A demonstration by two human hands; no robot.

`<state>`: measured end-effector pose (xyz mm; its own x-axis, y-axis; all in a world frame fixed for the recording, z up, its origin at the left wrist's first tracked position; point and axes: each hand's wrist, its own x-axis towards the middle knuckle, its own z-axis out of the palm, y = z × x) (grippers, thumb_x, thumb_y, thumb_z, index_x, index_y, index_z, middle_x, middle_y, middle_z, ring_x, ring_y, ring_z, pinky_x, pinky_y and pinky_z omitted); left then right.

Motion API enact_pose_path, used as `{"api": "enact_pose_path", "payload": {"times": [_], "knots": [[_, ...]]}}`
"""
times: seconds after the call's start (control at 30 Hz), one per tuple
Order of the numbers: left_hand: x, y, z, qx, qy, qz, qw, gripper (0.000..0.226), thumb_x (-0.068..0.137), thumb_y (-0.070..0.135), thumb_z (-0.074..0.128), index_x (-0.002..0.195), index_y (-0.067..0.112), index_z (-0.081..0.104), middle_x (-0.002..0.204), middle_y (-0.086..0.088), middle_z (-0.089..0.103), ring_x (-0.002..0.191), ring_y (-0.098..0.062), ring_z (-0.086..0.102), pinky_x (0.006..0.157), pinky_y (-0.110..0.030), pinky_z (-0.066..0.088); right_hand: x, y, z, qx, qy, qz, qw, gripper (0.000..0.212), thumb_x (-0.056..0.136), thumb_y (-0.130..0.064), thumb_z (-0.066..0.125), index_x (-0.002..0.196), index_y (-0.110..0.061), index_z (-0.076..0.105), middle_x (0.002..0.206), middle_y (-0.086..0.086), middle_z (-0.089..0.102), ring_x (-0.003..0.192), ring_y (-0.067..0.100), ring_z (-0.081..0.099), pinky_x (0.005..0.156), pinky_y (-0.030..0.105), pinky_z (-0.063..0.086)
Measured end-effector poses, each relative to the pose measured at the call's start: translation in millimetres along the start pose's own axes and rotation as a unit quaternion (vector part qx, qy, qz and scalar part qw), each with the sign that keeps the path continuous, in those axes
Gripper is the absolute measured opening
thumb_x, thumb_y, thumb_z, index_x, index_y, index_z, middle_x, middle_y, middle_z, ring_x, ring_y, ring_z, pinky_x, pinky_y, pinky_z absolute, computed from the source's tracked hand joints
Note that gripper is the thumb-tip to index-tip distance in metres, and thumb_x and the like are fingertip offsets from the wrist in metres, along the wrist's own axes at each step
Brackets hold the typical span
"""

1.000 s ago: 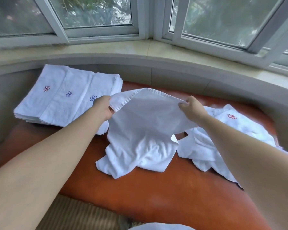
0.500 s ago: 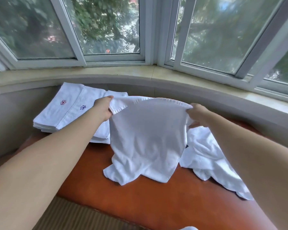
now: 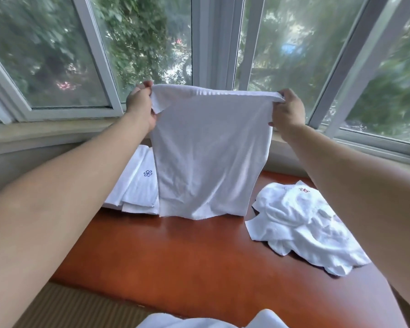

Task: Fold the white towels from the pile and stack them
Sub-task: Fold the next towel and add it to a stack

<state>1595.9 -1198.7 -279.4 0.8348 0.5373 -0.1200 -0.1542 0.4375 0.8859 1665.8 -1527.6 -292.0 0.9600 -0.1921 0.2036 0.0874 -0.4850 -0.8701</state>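
Two hands hold one white towel (image 3: 206, 157) up before the bay window (image 3: 213, 43). Our left hand (image 3: 141, 107) pinches the towel's upper left corner, thumb and fingers curled over the hem; our right hand (image 3: 288, 110) grips the upper right corner in the same way, and the two hands are well apart, with the top edge drawn nearly straight between them. We see the cloth hanging free in front of the window sill (image 3: 45, 136), its lower edge raised above the reddish-brown wooden seat (image 3: 187, 256), though we cannot tell whether the bottom hem touches the wood. A small flap of the left corner folds over beside our left palm.

Behind the hanging towel, to our left, the stack of folded towels (image 3: 135, 185) lies on the seat against the wall, a blue embroidered emblem (image 3: 147, 173) showing on the topmost one. To our right, the crumpled pile of unfolded towels (image 3: 298, 228) rests on the seat under our right forearm, with a red emblem (image 3: 303, 190) visible at its far edge. More white cloth (image 3: 187, 321) shows at the bottom of the frame, and a strip of striped tan fabric (image 3: 76, 306) borders the seat's near left edge. Green foliage fills the panes.
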Motion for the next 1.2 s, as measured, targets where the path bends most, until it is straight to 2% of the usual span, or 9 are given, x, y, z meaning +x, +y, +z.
{"api": "enact_pose_path", "payload": {"times": [0.13,0.23,0.53,0.7,0.77,0.83,0.93,1.1,1.2], "knots": [[-9.7,4.4,0.3,-0.021,-0.007,0.033,0.999,0.030,0.103,0.004,0.042,0.088,0.023,0.060,0.091,-0.007,0.062,0.078,-0.023,0.058,0.063,-0.029,0.048,-10.1,-0.9,-7.3,-0.064,0.105,-0.102,0.987,0.038,0.087,-0.008,0.042,0.113,-0.027,0.063,0.120,-0.002,0.063,0.093,0.020,0.057,0.074,0.028,0.039],[-14.4,8.0,1.4,-0.029,0.003,0.042,0.999,0.029,0.102,0.006,0.045,0.088,0.024,0.063,0.094,-0.004,0.065,0.080,-0.021,0.060,0.059,-0.025,0.050,-17.0,-9.6,-12.3,-0.057,0.145,-0.127,0.980,0.040,0.089,-0.005,0.042,0.116,-0.027,0.062,0.127,-0.008,0.059,0.089,0.013,0.052,0.071,0.027,0.036],[-21.6,5.5,-5.3,-0.041,0.034,0.007,0.999,0.032,0.100,0.005,0.049,0.083,0.025,0.068,0.090,0.002,0.068,0.078,-0.014,0.059,0.053,-0.020,0.051,-28.9,-11.0,-26.6,-0.106,0.144,-0.118,0.977,0.028,0.094,-0.018,0.049,0.112,-0.028,0.068,0.102,-0.002,0.072,0.084,0.022,0.057,0.068,0.028,0.036],[-19.8,9.9,-4.5,-0.033,0.063,0.010,0.997,0.030,0.099,0.009,0.052,0.084,0.025,0.072,0.094,0.005,0.065,0.080,-0.013,0.055,0.056,-0.018,0.051,-33.5,-18.7,-32.7,-0.093,0.137,-0.125,0.978,0.018,0.083,-0.016,0.047,0.084,-0.026,0.062,0.074,-0.010,0.059,0.069,0.019,0.050,0.050,0.025,0.030],[-18.1,11.5,-3.3,-0.034,0.083,0.012,0.996,0.031,0.096,0.008,0.052,0.083,0.025,0.074,0.088,0.005,0.064,0.067,-0.011,0.051,0.050,-0.016,0.046,-31.7,-20.7,-33.4,-0.078,0.121,-0.118,0.983,0.007,0.075,-0.014,0.046,0.069,-0.018,0.049,0.060,-0.006,0.048,0.056,0.015,0.040,0.049,0.028,0.026],[-15.6,12.8,-2.6,-0.042,0.115,0.016,0.992,0.030,0.091,0.008,0.053,0.083,0.024,0.077,0.080,0.005,0.062,0.054,-0.009,0.045,0.045,-0.015,0.038,-27.3,-21.3,-35.3,-0.035,0.089,-0.112,0.989,0.015,0.070,-0.016,0.049,0.060,-0.015,0.038,0.054,-0.005,0.034,0.053,0.017,0.028,0.050,0.033,0.020],[-9.7,12.1,1.0,-0.048,0.139,0.030,0.989,0.026,0.085,0.011,0.055,0.078,0.022,0.076,0.070,0.005,0.057,0.052,-0.011,0.044,0.046,-0.014,0.034,-19.1,-21.1,-35.5,0.069,0.033,-0.053,0.996,0.015,0.064,-0.025,0.057,0.061,-0.017,0.044,0.055,-0.005,0.029,0.052,0.014,0.024,0.046,0.028,0.016],[20.7,-20.1,19.4,-0.043,0.114,-0.011,0.993,0.030,0.086,-0.003,0.050,0.072,0.018,0.067,0.063,-0.001,0.060,0.052,-0.016,0.053,0.044,-0.017,0.042,18.5,18.0,-13.2,0.008,-0.004,0.081,0.997,0.013,0.068,-0.030,0.060,0.070,-0.016,0.058,0.062,0.001,0.047,0.059,0.022,0.042,0.053,0.027,0.032],[50.3,-73.4,27.9,0.034,0.062,-0.077,0.995,0.030,0.096,-0.004,0.048,0.087,0.020,0.065,0.068,0.000,0.069,0.063,-0.015,0.066,0.056,-0.022,0.055,43.2,79.6,15.3,-0.075,-0.033,0.099,0.992,0.024,0.079,-0.032,0.056,0.071,-0.010,0.059,0.068,0.006,0.054,0.065,0.025,0.052,0.060,0.030,0.041]]}}
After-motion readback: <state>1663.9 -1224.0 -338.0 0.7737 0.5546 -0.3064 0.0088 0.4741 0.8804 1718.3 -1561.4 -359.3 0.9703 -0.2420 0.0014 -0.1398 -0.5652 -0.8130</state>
